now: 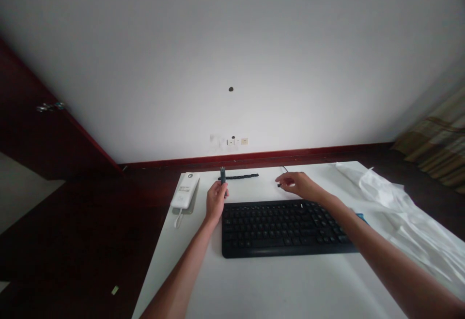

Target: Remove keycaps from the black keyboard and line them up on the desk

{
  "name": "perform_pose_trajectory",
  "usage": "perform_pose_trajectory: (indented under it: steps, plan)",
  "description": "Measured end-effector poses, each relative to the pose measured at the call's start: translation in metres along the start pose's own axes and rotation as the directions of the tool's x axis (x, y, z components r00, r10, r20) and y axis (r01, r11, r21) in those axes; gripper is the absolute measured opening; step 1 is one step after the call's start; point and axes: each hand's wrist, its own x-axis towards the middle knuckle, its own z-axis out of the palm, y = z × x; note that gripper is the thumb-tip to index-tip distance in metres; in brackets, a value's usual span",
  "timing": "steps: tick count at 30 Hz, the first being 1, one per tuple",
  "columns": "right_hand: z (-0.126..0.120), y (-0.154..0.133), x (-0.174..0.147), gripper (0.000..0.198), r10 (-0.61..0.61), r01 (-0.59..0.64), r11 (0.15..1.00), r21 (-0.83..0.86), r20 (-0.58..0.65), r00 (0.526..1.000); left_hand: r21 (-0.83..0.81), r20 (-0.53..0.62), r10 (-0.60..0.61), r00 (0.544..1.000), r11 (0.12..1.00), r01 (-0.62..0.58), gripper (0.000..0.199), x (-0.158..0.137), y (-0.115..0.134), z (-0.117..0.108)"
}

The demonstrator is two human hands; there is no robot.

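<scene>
My left hand [215, 202] is closed around a short dark stick-like tool [223, 175], held upright with a lighter tip; its exact kind is unclear. Beyond the keyboard, my right hand [296, 184] pinches a small black keycap [279, 185] just above or on the table; I cannot tell which. The black keyboard [279, 251] lies flat, and my right forearm passes over its right end. A small pale spot shows in its top row, near my right wrist. Behind my left hand, a row of small black keycaps [244, 177] stretches along the table's far side.
A white power bank [186, 190] with a strap lies at the left edge of the white table [254, 290]. Crumpled white plastic sheeting [403, 212] covers the right side. Something blue [362, 218] peeks out beside my right forearm. A wall stands behind the table.
</scene>
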Motion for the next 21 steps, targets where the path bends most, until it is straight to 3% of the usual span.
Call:
perform_pose_trajectory:
  steps: [7,13,21]
  plan:
    - [0.03,0.042,0.058,0.024,0.033,-0.033,0.999,-0.015,-0.007,0.999,0.002,0.001,-0.009,1.0,1.0,0.009,0.036,0.001,-0.003,-0.001]
    - [0.036,0.033,0.085,0.025,-0.013,0.013,0.997,-0.074,0.002,1.0,0.0,-0.003,-0.024,1.0,1.0,0.024,0.036,0.001,-0.001,0.0]
    - [0.039,0.021,0.095,0.028,-0.049,0.051,0.998,-0.048,0.046,0.998,0.012,0.002,-0.02,1.0,1.0,0.02,0.035,0.001,0.0,0.0]
